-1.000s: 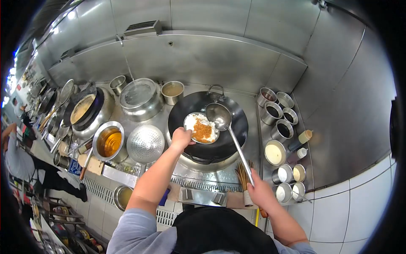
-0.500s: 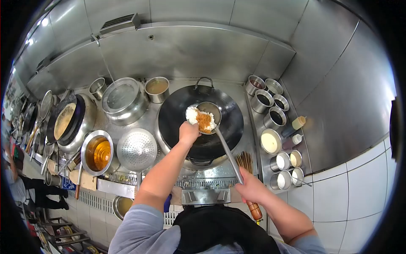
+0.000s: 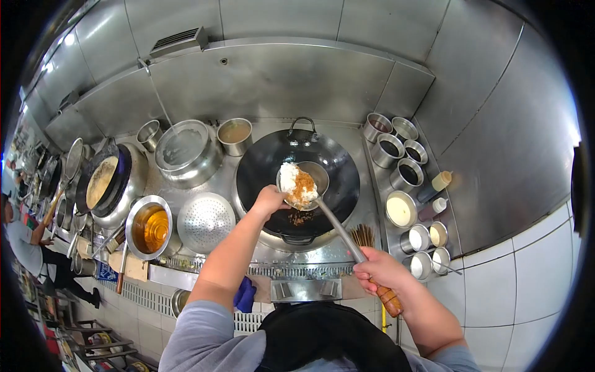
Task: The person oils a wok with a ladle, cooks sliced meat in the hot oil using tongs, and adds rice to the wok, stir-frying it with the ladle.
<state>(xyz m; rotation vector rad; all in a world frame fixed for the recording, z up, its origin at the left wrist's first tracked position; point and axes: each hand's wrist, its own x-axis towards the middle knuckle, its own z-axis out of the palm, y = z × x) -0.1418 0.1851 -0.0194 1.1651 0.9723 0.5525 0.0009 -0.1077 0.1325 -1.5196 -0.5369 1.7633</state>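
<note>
My right hand point(image 3: 379, 271) is wrapped around the wooden-ended handle of a ladle point(image 3: 339, 229). The ladle's round bowl is over a black wok point(image 3: 260, 155), and white rice-like food point(image 3: 289, 175) with orange-brown crumbs point(image 3: 303, 183) lies at its left side. My left hand point(image 3: 271, 201) is closed at the lower left edge of this food; the rim or dish between its fingers is too hidden to name. Brown bits point(image 3: 300, 217) lie on the wok's near inner wall. Behind the ladle handle, a bamboo brush point(image 3: 362, 235) stands near my right hand.
Metal pots of sauces and white seasonings point(image 3: 401, 209) line the right shelf beside squeeze bottles point(image 3: 441, 180). Left of the wok are a perforated strainer point(image 3: 206, 222), a basin of amber oil point(image 3: 152, 229) and a lidded pot point(image 3: 186, 149). Another person point(image 3: 31, 248) stands at far left.
The left hand has shifted slightly left and down. Brown bits now show in the wok below the ladle. My right hand and the ladle handle have moved a little right and down.
</note>
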